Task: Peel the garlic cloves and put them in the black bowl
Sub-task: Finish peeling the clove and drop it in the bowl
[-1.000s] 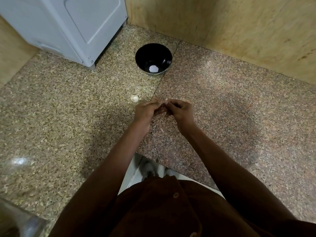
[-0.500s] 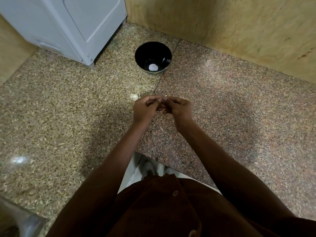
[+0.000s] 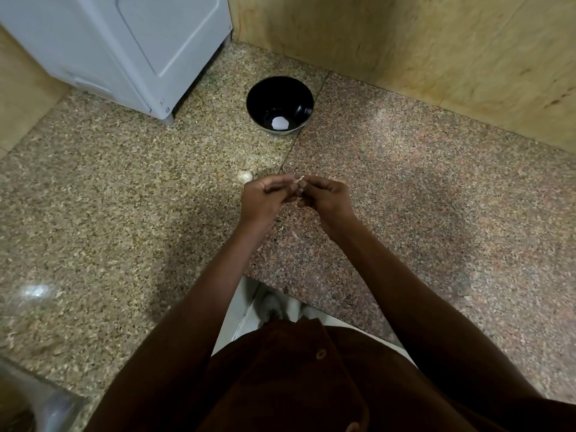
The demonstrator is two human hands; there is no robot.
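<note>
A brown shirt fills the near edge, cut off below. Above the speckled stone surface, the left hand and right hand meet, fingers curled, pinching a pale garlic clove mostly hidden between the fingertips. Another clove lies just beyond the left hand. Farther back stands the black bowl, a white patch inside, hard to identify.

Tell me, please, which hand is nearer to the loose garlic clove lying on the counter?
Left. The left hand sits just beside the garlic clove, slightly nearer the person; the right hand lies beyond it, farther right.
</note>
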